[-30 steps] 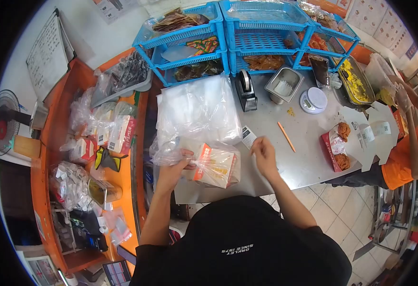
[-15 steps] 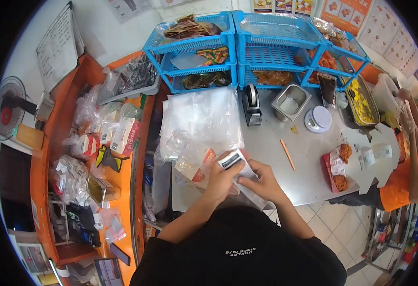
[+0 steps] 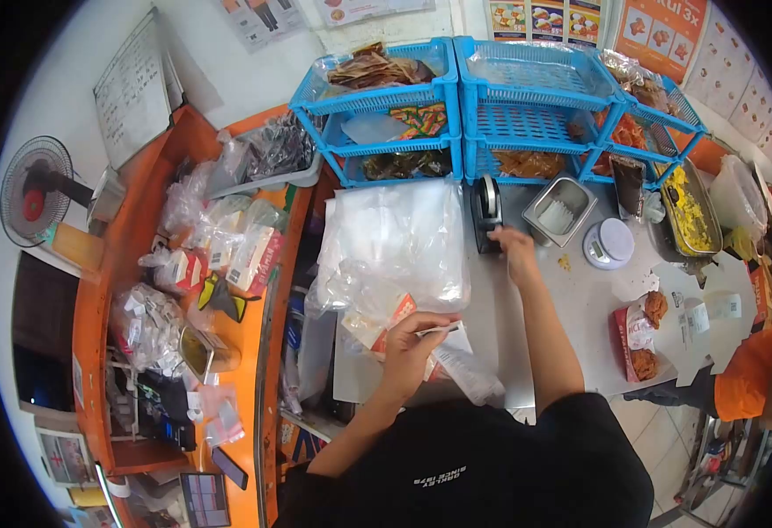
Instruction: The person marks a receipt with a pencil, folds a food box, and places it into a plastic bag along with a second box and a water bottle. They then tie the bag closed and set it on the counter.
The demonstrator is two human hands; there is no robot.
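My left hand is closed, pinching a folded paper slip whose loose end hangs to the right. Under and beside that hand lies a clear plastic bag with a red and white printed box showing through it. My right hand reaches forward over the steel table to the black tape dispenser. Its fingers are closed at the dispenser's near end, where the tape comes off; the strip itself is too small to make out.
A stack of clear plastic bags lies left of the dispenser. To its right are a steel container, a white scale and a box of fried chicken. Blue racks stand behind. A person in orange is at far right.
My right hand has let go of the paper slip and moved forward to the tape dispenser. The left hand keeps the slip, now tilted. The camera view has shifted slightly.
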